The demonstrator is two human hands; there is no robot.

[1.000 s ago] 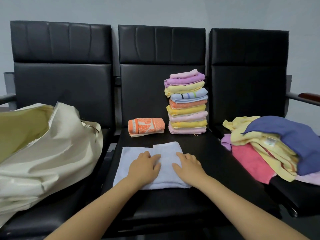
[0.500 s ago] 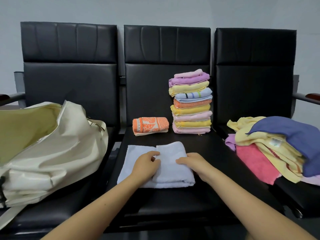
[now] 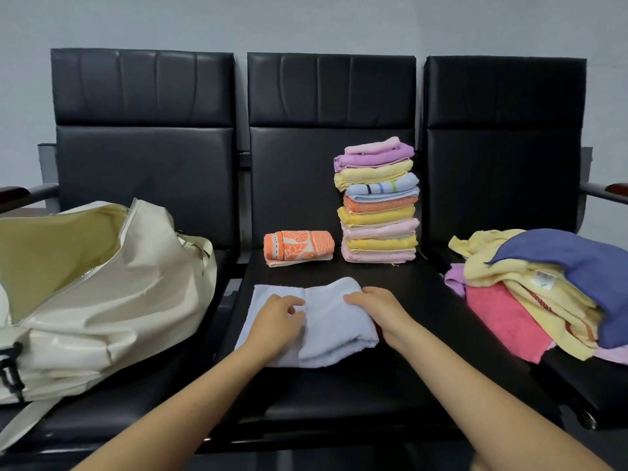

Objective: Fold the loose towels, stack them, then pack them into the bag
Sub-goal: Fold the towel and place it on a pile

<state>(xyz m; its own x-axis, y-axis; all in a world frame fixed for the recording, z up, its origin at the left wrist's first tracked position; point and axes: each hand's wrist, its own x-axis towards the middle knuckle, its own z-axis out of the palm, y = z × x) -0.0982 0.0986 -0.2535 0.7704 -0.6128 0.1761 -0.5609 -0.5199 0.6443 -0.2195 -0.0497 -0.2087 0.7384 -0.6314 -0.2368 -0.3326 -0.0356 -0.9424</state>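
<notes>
Low in the middle of the frame, a pale blue towel (image 3: 326,321) lies partly folded on the seat of the middle chair (image 3: 339,396), its right half doubled over into a thicker roll. The left hand (image 3: 277,322) rests on the towel's left-centre, and its grip looks to be pinching the cloth at the fold with curled fingertips. The right hand (image 3: 377,309) sits at the towel's right edge, fingers curled over the top of the folded part, grasping it. Behind them, near the centre of the frame, a folded orange towel (image 3: 299,248) with a flower pattern lies alone on the same seat, and just to its right stands a tall stack of folded towels (image 3: 379,202) in pink, yellow, purple, orange and striped blue, leaning slightly. At the right of the frame, on the next seat, a loose heap of towels (image 3: 537,294) is piled up: yellow, pink-red, purple and a dark blue one on top. At the left, a cream bag (image 3: 112,294) slumps on the left chair (image 3: 142,158), its zipped mouth gaping and showing a yellowish lining.
</notes>
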